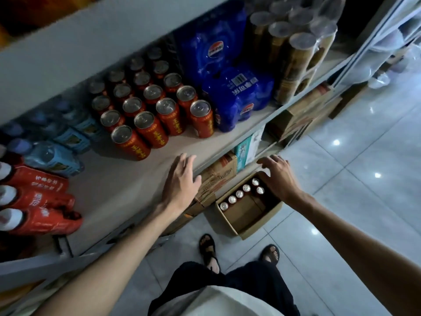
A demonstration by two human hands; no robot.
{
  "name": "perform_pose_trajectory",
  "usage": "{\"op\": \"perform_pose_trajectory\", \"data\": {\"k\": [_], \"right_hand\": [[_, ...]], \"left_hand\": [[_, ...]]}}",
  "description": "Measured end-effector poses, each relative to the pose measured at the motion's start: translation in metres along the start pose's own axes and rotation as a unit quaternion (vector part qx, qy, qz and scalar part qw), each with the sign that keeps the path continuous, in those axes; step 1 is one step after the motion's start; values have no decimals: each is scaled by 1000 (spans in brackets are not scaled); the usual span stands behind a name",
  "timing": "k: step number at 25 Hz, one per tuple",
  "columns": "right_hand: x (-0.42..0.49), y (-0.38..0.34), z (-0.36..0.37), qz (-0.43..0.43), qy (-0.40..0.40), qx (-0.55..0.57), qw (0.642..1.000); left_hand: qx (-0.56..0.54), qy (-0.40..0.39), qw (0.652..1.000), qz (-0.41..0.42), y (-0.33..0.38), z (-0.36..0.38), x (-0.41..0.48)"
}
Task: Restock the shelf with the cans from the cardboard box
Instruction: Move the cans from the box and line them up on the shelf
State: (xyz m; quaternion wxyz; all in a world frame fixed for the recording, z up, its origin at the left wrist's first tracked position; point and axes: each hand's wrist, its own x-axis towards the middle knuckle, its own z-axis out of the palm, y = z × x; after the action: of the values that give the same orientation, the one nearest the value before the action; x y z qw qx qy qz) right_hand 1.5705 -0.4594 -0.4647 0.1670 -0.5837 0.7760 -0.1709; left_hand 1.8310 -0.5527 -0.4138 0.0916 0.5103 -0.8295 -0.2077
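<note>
– Pale glossy tiles (pixel 341 201) cover the floor, with a grey shelf (pixel 127 179) along the left. Where is the box?

– On the tiles, against the foot of the shelf, just ahead of the person's sandals (pixel 208 249). The box (pixel 248 224) is open at the top.

– And the cans inside it?

– Six cans (pixel 239 194) show their tops. Five stand in a row along the wall nearest the shelf, and one more stands beside the far end of that row. The rest of the box floor is bare cardboard.

– What is on the shelf?

– Red cans (pixel 145 119) stand upright in tight rows. Water bottles (pixel 57 153) are to their left and blue packs (pixel 227 87) to their right. Red bottles (pixel 38 201) lie at the near left, and wrapped gold tins (pixel 296 53) stand beyond the blue packs. Cartons (pixel 216 179) sit under the shelf, next to the box.

– The left hand?

– The left hand (pixel 182 179) is palm down over the shelf's front edge, near the front red cans. Its fingers are straight and close together, and it holds nothing. I cannot tell whether it touches the board.

– The right hand?

– The right hand (pixel 278 174) is above the far end of the box, over the last cans. Its fingers are spread and slightly bent, gripping nothing. I cannot tell whether it touches a can.
</note>
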Motion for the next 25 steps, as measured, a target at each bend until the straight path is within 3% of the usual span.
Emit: {"op": "perform_pose_trajectory", "data": {"k": [2,5,8,10,13,17,21,25], "right_hand": [[-17,24,9,43,-42,20,998],[-37,58,41,76,-93,32,992],[-50,109,114,107,-162,34,980],[-51,148,175,97,-214,1,972],[-44,221,299,59,-277,-36,958],[-10,294,462,-5,-279,-84,957],[40,308,582,-57,-246,-118,960],[77,298,656,-103,-220,-145,959]], "left_hand": [[-48,-6,996,72,31,24,-4],[-104,-159,981,47,51,92,-3],[-136,-323,925,-145,20,200,0],[-167,-361,869,-295,-15,279,5],[-188,-338,809,-443,-77,424,18],[-186,-277,788,-516,-173,592,28],[-168,-256,793,-527,-242,687,30],[-186,-203,782,-559,-258,718,38]]}}
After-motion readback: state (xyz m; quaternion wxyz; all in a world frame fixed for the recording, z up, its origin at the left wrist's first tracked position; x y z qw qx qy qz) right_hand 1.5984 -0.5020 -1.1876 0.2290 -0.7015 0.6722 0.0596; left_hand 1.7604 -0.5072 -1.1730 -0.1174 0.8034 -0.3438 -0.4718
